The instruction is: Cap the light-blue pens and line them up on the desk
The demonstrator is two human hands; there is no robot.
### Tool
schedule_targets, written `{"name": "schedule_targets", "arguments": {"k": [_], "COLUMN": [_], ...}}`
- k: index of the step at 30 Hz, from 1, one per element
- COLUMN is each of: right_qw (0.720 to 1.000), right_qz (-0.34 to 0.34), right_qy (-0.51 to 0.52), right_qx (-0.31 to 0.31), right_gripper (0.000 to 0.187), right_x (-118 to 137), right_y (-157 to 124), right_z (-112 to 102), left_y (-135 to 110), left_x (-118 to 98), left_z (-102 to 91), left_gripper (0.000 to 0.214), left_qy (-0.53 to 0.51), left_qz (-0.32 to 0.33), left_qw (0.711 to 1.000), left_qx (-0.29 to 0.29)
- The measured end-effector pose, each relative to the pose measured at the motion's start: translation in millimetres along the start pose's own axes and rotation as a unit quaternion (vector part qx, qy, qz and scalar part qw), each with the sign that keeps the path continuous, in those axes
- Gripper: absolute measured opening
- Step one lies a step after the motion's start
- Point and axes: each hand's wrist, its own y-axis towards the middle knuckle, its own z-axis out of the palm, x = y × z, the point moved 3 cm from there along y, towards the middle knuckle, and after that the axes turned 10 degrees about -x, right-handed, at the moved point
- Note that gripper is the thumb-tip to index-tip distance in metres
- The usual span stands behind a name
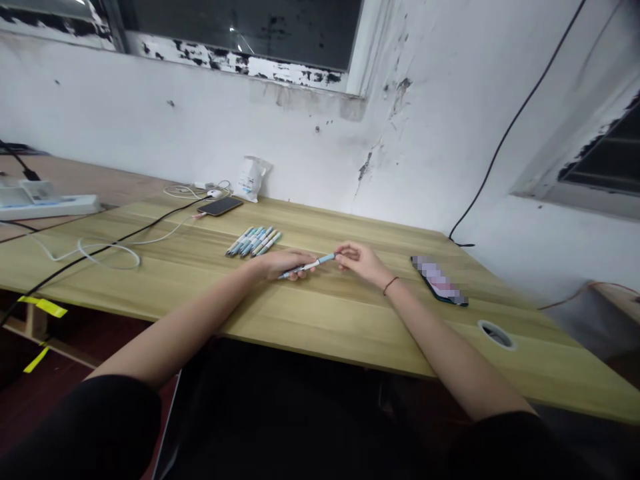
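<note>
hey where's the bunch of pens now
In the head view, the bunch of pens lies on the table left of centre, between the left hand and the dark phone.

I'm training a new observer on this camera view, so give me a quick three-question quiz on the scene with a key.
1. True or false: the left hand and the right hand are both on the same pen.
2. Which stands by the wall at the back of the desk?
A. the group of pens
B. the white packet
C. the phone on the right
3. Fill in: a thin dark ____ circles the right wrist.

Key: 1. True; 2. B; 3. band.
</note>
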Motion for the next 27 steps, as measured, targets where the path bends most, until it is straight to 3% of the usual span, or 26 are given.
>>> {"name": "schedule_targets", "arguments": {"k": [12,19,27], "right_qw": [0.999,0.993,0.996], "right_qz": [0.001,0.002,-0.037], "right_qy": [-0.038,-0.109,-0.078], "right_qx": [0.015,0.040,0.000], "right_gripper": [0.029,0.044,0.031], "right_x": [3.8,5.4,7.3], "right_y": [-3.5,-5.0,-3.9], "right_z": [2.4,4.4,5.3], "left_y": [-1.4,-3.0,-1.3], "left_x": [0.9,0.9,2.5], "left_z": [-0.4,-1.4,-0.8], "left_gripper": [0.046,0.047,0.043], "left_qy": [-0.023,0.018,0.015], "left_qz": [0.037,0.041,0.044], "left_qw": [0.999,0.999,0.998], "left_qx": [0.004,0.016,0.031]}}
